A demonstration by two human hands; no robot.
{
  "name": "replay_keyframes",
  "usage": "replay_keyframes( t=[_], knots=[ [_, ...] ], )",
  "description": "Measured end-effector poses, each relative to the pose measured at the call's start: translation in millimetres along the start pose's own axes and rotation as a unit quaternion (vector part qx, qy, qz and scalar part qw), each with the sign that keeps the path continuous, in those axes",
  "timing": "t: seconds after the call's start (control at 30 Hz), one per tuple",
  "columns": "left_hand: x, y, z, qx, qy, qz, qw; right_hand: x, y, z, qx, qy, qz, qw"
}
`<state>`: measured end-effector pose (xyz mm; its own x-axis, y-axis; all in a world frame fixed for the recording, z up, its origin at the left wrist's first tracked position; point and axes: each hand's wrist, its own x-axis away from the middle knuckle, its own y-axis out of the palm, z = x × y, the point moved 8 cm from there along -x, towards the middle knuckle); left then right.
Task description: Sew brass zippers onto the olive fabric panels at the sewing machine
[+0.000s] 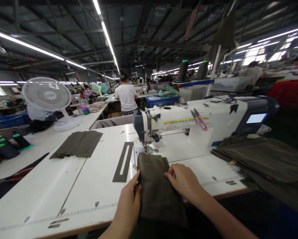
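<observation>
A folded piece of dark olive fabric point(155, 186) lies in front of the sewing machine point(173, 119), its far end close to the needle and presser foot point(147, 146). My left hand point(130, 199) grips the fabric's left edge between thumb and fingers. On the right edge, my right hand point(182, 179) pinches the cloth with its fingers curled. The near end of the fabric hangs over the table's front edge. Left of the needle area, a dark slotted template point(121, 166) rests flat on the white table point(94, 179).
Cut olive pieces point(76, 144) are stacked at left, and more olive fabric point(268, 159) is piled at right. Pink-handled snips point(200, 120) sit against the machine arm. A white fan point(49, 96) and thread cones point(7, 146) stand at left. A person point(126, 96) is ahead.
</observation>
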<state>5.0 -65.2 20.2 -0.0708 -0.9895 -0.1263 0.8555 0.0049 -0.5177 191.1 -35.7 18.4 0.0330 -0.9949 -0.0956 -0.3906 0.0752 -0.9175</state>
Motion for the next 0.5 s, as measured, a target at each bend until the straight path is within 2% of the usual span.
replay_keyframes(
  t=[0.1, 0.2, 0.33, 0.4, 0.5],
  knots=[
    [0.5, -1.1, -2.3, 0.005, -0.004, 0.011, 1.000, -2.2, 0.1, -15.1, 0.006, -0.034, 0.016, 0.999],
    [-0.2, -0.4, -4.5, 0.011, -0.018, 0.009, 1.000, -2.9, -12.9, -20.6, -0.034, -0.057, 0.067, 0.996],
    [1.2, 2.4, -7.8, 0.015, -0.046, 0.005, 0.999, -3.0, -34.3, -1.8, -0.141, -0.025, 0.146, 0.979],
    [3.2, 2.7, -6.7, 0.003, -0.044, -0.011, 0.999, -4.3, -33.5, 10.4, -0.181, -0.007, 0.147, 0.972],
    [3.6, -7.5, 5.3, -0.092, 0.020, -0.024, 0.995, -6.3, -22.9, 22.1, -0.198, 0.003, 0.126, 0.972]
  ],
)
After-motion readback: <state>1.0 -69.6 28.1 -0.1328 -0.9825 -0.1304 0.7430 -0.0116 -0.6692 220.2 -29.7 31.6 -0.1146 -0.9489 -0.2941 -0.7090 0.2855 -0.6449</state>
